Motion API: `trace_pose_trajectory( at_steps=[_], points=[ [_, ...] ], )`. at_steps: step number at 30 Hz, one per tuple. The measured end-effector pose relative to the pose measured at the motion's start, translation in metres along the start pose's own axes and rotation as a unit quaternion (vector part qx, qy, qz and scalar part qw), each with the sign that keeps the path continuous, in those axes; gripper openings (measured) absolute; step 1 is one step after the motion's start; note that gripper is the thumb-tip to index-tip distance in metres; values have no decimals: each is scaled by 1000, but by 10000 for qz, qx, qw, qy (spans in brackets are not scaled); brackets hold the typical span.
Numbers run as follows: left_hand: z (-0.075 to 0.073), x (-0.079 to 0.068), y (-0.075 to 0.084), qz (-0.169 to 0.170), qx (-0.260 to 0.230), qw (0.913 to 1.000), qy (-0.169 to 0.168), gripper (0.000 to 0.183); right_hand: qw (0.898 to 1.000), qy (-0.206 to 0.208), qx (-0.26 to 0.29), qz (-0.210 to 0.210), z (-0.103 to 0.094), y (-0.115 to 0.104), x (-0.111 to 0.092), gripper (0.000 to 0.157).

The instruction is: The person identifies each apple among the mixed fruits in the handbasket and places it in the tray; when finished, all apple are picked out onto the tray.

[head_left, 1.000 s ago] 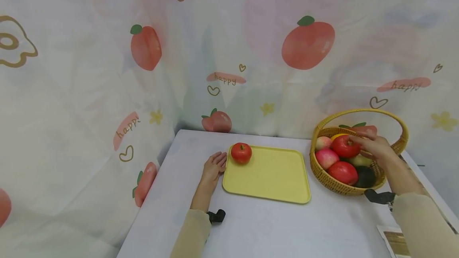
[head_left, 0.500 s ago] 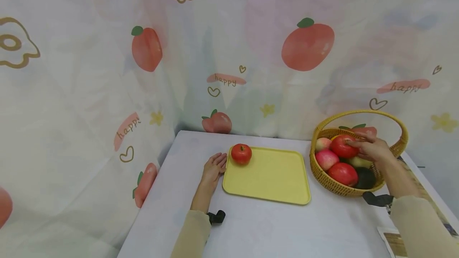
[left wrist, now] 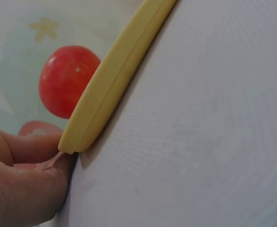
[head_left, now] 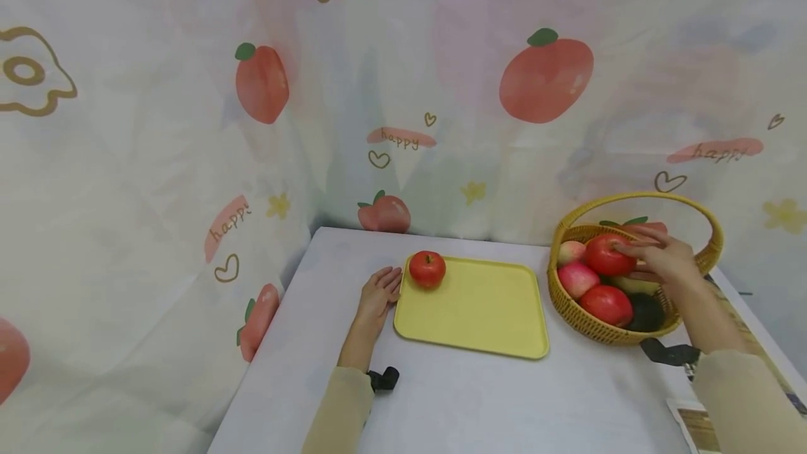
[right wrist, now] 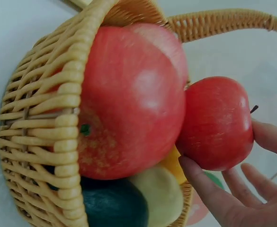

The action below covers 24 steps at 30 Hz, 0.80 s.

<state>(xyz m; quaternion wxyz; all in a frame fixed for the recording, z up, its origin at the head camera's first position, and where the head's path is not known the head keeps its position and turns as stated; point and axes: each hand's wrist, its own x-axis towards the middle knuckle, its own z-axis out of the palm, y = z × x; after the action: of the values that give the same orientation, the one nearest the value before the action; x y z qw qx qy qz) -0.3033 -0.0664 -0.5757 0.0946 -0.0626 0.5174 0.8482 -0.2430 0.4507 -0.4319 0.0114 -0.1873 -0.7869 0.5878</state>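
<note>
In the head view my right hand (head_left: 668, 263) reaches over the wicker basket (head_left: 583, 321). Its thumb and fingertips hold a red apple (right wrist: 216, 125) from the stem side, at the top of the fruit pile. Below that apple lie a large red fruit (right wrist: 133, 99), a dark green fruit (right wrist: 114, 203) and a pale yellow-green one (right wrist: 159, 194). On the left, my left hand (head_left: 377, 294) rests beside the yellow tray (head_left: 473, 310), its fingers extended and touching the tray's left edge. Another red apple (head_left: 427, 270) sits in the tray's far left corner.
The basket's tall arched handle (head_left: 637, 196) rises behind the right hand. A pink peach-like fruit (head_left: 576, 279) lies at the basket's left side. Patterned cloth (head_left: 454, 160) hangs along the back of the white table (head_left: 479, 398). A picture card (head_left: 696, 426) lies at lower right.
My right hand has settled its fingers onto the apple at the top of the basket. The left hand, tray and tray apple stay as they were; the head view shifts slightly.
</note>
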Motion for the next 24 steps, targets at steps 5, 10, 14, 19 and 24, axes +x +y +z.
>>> trace_pose_trajectory(
  at_steps=[5,10,14,19,24],
  points=[
    [0,1,0,24,-4,10000,-8,80,9979,-209,607,-85,-1,-10,-10,42],
    [1,3,-1,35,18,10000,-29,84,9943,-111,1046,151,-3,-17,-20,78],
    [1,2,-1,63,15,10000,-73,85,9947,-13,997,253,-2,-19,-27,89],
    [-1,2,-2,71,60,10000,-34,85,9960,41,856,242,2,-24,-35,86],
    [-1,3,-3,64,78,9999,18,85,9948,-148,980,212,3,-29,-45,49]
  ],
)
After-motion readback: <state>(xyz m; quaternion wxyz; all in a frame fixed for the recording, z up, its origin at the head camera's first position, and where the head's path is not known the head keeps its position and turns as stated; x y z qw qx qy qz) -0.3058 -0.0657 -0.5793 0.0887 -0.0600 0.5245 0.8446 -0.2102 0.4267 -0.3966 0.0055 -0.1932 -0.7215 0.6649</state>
